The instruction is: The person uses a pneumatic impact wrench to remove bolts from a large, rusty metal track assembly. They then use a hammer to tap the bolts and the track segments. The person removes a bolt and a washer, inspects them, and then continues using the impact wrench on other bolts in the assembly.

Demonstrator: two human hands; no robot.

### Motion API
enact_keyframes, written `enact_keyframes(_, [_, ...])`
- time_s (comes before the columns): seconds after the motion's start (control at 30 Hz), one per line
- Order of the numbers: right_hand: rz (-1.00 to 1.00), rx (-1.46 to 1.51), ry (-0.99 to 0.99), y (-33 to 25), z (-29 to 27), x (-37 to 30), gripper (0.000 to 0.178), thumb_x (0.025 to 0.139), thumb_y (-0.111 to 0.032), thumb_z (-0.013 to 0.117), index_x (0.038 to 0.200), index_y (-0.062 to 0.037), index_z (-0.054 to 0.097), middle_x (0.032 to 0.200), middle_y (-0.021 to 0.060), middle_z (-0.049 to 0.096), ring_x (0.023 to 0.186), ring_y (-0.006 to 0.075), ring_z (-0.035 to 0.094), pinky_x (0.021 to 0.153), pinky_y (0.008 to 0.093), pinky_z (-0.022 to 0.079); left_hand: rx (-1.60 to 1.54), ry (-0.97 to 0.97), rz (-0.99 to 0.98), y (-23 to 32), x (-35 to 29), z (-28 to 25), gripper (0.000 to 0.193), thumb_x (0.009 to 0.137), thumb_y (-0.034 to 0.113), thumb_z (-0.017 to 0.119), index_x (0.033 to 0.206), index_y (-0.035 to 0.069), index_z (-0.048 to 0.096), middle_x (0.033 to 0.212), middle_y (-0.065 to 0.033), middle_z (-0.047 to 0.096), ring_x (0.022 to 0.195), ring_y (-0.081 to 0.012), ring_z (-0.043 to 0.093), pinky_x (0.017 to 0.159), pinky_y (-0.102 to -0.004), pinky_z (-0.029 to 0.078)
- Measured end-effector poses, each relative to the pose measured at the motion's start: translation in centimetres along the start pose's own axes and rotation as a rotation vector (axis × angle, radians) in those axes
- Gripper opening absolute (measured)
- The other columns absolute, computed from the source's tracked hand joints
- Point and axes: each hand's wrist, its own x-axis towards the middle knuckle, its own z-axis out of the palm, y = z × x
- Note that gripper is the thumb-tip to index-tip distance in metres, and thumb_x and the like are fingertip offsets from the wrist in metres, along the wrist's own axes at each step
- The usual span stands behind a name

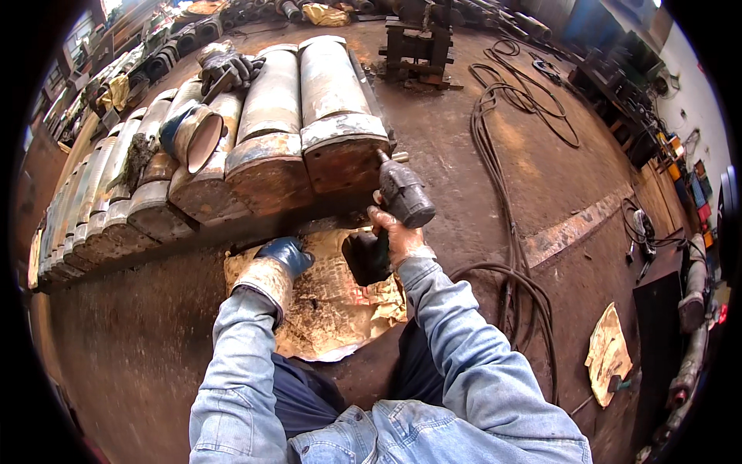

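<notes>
Here, right hand (398, 236) grips power tool (407, 199); left hand (286, 255) is gloved.

Left arm (243, 371) and right arm (471, 332) stretch forward past the legs (305, 390). Ahead of their left side, the gloved left hand (285, 255) curls loosely; ahead of their right, the right hand (398, 236) is clenched.

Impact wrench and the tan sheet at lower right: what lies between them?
Between the impact wrench and tan sheet, the head view shows dark cables or hoses on the floor.
</notes>
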Motion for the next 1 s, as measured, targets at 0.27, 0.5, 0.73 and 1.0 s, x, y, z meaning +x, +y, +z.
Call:
enact_keyframes(0.27, [0.033,0.17,-0.077,-1.1,0.7,0.3,0.032,0.084,-0.002,0.074,0.115,-0.0054,0.068,0.085,0.0011,0.064,0.064,0.014,0.056,0.061,0.0281,0.047,0.163,-0.052,-0.05,-1.4,1.0,0.8,0.053,0.081,0.051,0.075,0.121,0.015,0.071,0.123,-0.0111,0.07,0.116,-0.0319,0.065,0.101,-0.0408,0.051])
enact_keyframes(0.5, [-0.185,-0.209,0.007,0.3,-0.1,1.0,0.036,0.086,-0.014,0.078,0.119,-0.0043,0.066,0.094,0.0042,0.068,0.074,0.0191,0.062,0.07,0.0349,0.052,0.176,-0.15,-0.054,-1.1,1.3,1.2,0.051,0.085,0.049,0.071,0.121,0.014,0.07,0.126,-0.0127,0.068,0.117,-0.033,0.064,0.1,-0.0428,0.051])
enact_keyframes(0.73, [-0.313,-0.507,0.041,1.5,-0.4,1.6,0.049,0.084,-0.026,0.084,0.121,-0.0007,0.064,0.11,0.0121,0.071,0.098,0.0259,0.066,0.088,0.0415,0.052,0.215,-0.179,-0.031,-2.1,1.0,3.7,0.047,0.081,0.049,0.074,0.113,0.014,0.074,0.113,-0.0111,0.074,0.107,-0.0322,0.069,0.093,-0.0413,0.054])
enact_keyframes(1.0, [-0.588,-0.55,0.126,4.9,1.6,3.0,0.042,0.089,-0.013,0.078,0.127,-0.0032,0.062,0.115,0.0063,0.069,0.095,0.0216,0.065,0.084,0.0383,0.053,0.154,-0.125,-0.056,-8.5,0.1,6.7,0.059,0.075,0.053,0.078,0.118,0.012,0.072,0.118,-0.0142,0.072,0.109,-0.0326,0.068,0.096,-0.0414,0.054])
